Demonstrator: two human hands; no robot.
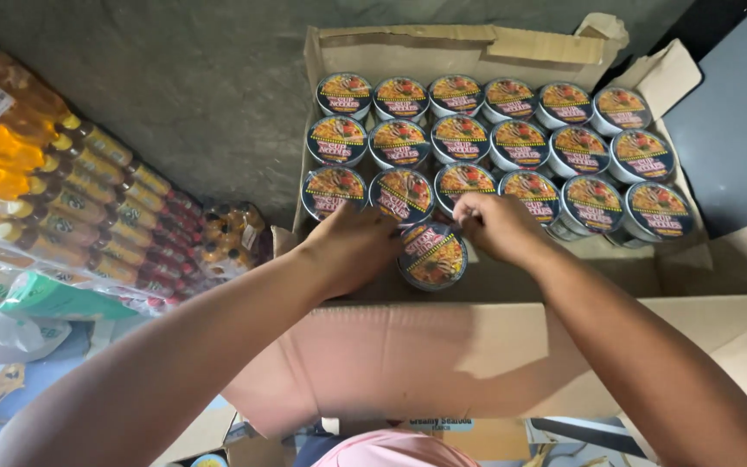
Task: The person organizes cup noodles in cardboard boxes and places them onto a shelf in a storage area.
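Cardboard box (477,355), flaps open, holds three rows of round noodle cups (460,138) with dark lids picturing orange food. Left hand (352,246) and right hand (499,227) curl their fingers on a cup (433,258) tipped at the front row's edge. Beside the box lie shrink-wrapped bottles (88,207), orange and brown, capped yellow and red.

A grey concrete floor (175,78) carries everything here. On it stands an open cardboard box (443,355) with its flaps spread, and inside that box sit three rows of round noodle cups (460,138). Shrink-wrapped packs of bottled drinks (88,199) lie on the floor just left of the box.
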